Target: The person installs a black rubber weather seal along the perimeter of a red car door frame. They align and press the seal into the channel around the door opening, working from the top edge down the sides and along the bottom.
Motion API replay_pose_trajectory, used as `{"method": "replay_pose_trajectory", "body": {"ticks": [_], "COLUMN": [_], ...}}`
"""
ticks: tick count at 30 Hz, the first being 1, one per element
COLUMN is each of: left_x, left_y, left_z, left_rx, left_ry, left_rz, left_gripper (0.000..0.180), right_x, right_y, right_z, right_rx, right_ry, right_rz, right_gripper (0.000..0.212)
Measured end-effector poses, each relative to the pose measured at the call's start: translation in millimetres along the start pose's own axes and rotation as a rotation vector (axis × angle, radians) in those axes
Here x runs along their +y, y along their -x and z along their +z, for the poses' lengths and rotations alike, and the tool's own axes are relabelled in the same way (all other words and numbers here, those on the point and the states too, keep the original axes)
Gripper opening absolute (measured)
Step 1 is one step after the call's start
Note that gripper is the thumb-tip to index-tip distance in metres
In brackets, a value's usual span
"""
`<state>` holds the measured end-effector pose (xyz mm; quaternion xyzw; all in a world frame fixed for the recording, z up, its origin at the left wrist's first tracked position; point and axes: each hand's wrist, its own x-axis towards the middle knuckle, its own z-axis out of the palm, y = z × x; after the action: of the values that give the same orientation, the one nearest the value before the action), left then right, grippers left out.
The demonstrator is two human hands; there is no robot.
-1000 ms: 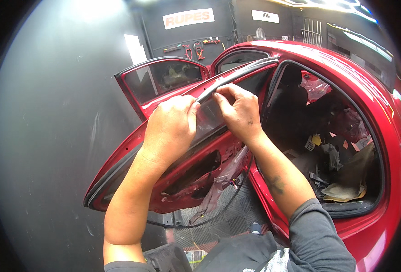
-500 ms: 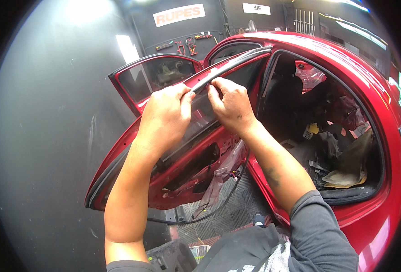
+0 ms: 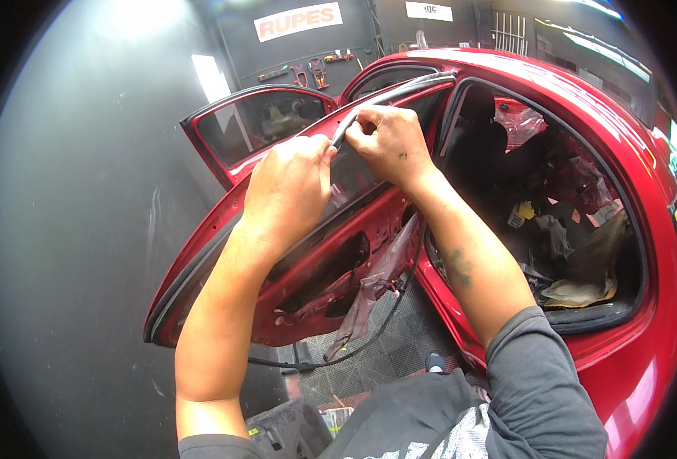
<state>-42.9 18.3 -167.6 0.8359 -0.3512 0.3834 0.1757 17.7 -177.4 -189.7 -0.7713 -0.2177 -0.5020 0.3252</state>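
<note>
A black rubber weatherstrip point(image 3: 402, 91) runs along the top of the red car door point(image 3: 319, 312), which hangs open in front of me. My left hand point(image 3: 289, 186) is closed on the strip, with thumb and fingers pinched at the door frame's upper edge. Just to its right, my right hand point(image 3: 389, 144) pinches the same strip with curled fingers. A short length of strip bends between the two hands, standing off the red frame there. Under my arms the door's inner side is bare metal, with loose clear plastic sheeting point(image 3: 369, 294) hanging from it.
Another open door point(image 3: 266, 126) stands beyond this one, near a dark wall point(image 3: 78, 229). To the right is the red car body point(image 3: 583, 99), its rear doorway showing a cluttered interior. A black cable point(image 3: 380, 330) loops below the door. A dark panel point(image 3: 289, 428) lies near my legs.
My hands have shifted slightly along the strip, the right one turning its knuckles over. The strip between them now bends more steeply. My view has moved a little.
</note>
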Motion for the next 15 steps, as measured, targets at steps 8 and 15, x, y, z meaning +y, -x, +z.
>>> {"method": "replay_pose_trajectory", "body": {"ticks": [8,15], "left_x": [0.2,-5.0], "left_y": [-0.5,-12.7], "left_z": [-7.5,-14.5], "left_rx": [0.056,-0.027], "left_ry": [0.117,0.072], "left_rz": [-0.076,-0.210], "left_gripper": [0.019,0.021], "right_x": [10.9,94.4], "right_y": [22.9,144.4], "right_z": [-28.5,-44.5], "right_rx": [-0.188,-0.427], "right_ry": [-0.261,-0.232], "right_rz": [0.019,0.411], "right_gripper": [0.025,0.027]}}
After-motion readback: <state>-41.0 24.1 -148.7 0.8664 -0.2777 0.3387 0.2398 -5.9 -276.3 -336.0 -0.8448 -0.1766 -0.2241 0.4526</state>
